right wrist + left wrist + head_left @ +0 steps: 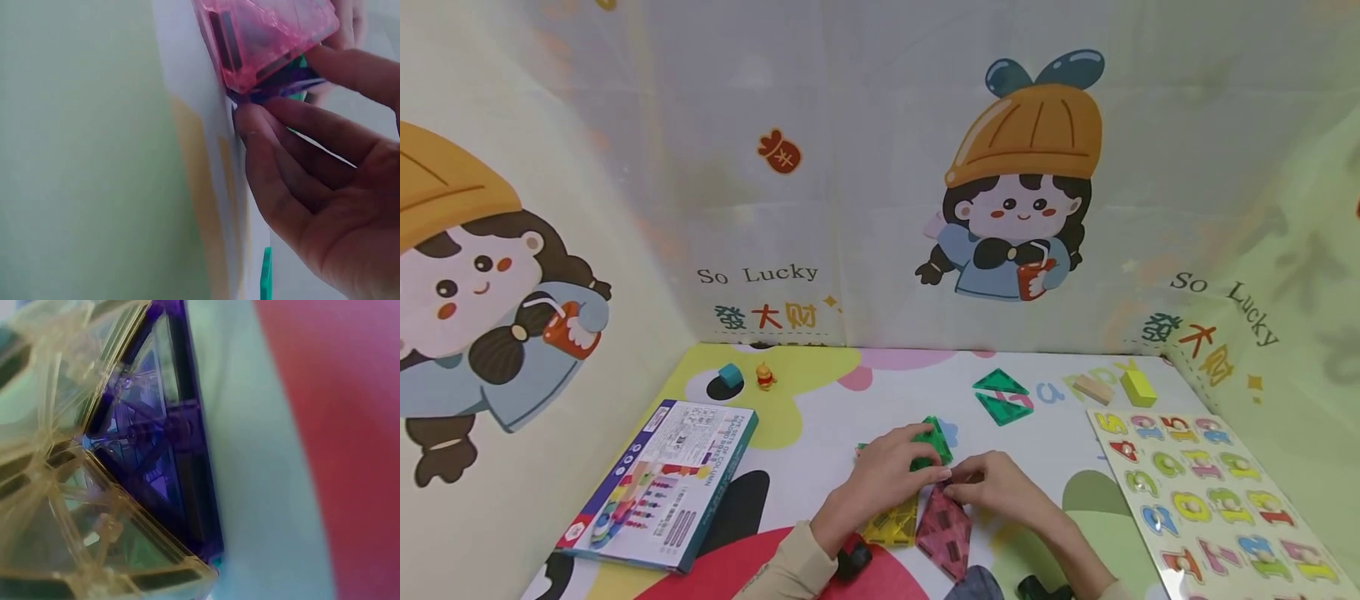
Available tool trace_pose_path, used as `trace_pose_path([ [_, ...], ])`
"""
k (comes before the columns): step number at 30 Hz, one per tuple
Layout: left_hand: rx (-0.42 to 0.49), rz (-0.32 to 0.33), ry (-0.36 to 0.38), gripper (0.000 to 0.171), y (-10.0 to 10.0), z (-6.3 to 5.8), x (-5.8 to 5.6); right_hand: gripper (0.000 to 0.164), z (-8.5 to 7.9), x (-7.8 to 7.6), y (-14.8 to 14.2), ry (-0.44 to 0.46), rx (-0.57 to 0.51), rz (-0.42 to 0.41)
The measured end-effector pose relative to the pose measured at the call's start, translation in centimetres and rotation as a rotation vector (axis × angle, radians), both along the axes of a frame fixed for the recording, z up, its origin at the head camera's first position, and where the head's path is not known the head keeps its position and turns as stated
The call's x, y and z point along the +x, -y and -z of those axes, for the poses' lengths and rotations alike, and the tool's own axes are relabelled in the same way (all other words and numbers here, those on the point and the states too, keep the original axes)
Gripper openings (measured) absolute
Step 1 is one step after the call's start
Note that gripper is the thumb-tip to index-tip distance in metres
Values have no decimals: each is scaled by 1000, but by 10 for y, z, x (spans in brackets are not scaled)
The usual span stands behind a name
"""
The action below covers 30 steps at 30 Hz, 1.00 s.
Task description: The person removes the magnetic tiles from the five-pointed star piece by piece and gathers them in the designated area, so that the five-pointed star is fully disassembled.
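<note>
A small structure of translucent magnetic tiles stands near the front of the table. It has a yellow tile (891,527), a pink tile (945,533), a green tile (934,442) and a purple tile (187,469). My left hand (891,467) lies over the structure's top, its fingers bent round the green tile. From the other side my right hand (1000,487) pinches at the purple tile (278,89), just beside the pink tile (269,37). The left wrist view shows no left fingers, only yellow and purple tiles close up. My left hand hides much of the structure's back.
Two green triangle tiles (1002,408) lie farther back. At left is a boxed toy set (658,483), with a blue block (730,376) and a small bear figure (765,377) behind it. A number puzzle board (1213,500) lies right, near wooden (1093,389) and yellow (1138,389) blocks.
</note>
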<state>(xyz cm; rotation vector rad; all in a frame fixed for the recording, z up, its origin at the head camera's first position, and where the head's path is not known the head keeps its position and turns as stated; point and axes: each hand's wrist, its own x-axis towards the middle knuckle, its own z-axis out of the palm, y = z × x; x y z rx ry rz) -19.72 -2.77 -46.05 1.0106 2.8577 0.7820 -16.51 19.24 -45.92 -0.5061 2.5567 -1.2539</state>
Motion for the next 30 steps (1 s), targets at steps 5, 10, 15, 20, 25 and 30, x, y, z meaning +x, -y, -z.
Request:
trace_pose_path([
  [5,10,19,23,30,3,-4,1,17,-3,1,2,-52,37,89],
  [10,24,72,64,25,9,-8,3,32,-6,-1,-12,-45,51,266],
  [15,32,138,62,24,10,-8,2,29,-10,-6,-45,20,1,391],
  [20,59,190,50,25,9,-4,0,19,-11,-12,-85,47,-19,492],
  [25,59,206,48,26,11,-3,-1,31,-5,-19,-112,85,61,596],
  [30,38,203,44,28,11,-3,-2,39,-1,-28,-120,30,160,639],
])
